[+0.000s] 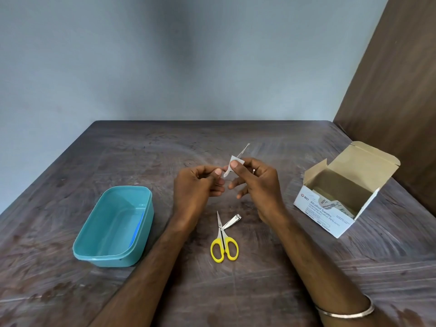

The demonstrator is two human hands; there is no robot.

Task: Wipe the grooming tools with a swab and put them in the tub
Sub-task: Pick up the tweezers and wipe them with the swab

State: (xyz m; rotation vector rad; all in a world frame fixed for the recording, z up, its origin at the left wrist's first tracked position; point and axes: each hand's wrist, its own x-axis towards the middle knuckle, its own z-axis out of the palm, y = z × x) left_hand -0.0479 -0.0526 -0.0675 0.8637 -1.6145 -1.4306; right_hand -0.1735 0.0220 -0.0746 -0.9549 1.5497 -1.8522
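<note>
Both hands, left [195, 182] and right [256, 182], pinch a swab packet [232, 165] above the tabletop [283, 267], apparently tearing it open, while scissors [224, 241] and clippers [233, 220] wait beside the tub [94, 253].

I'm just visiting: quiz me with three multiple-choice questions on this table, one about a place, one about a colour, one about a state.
1. Where is the tub?
A. Left of the scissors
B. Inside the swab box
C. Behind the box

2. What colour are the scissor handles?
A. Red
B. Yellow
C. Black

3. How is the swab box?
A. Taped shut
C. Crushed flat
B. Open

Answers: 1 A, the tub sits left of the scissors. 2 B, both loops are yellow. 3 B, its lid flap stands up and packets show inside.
</note>
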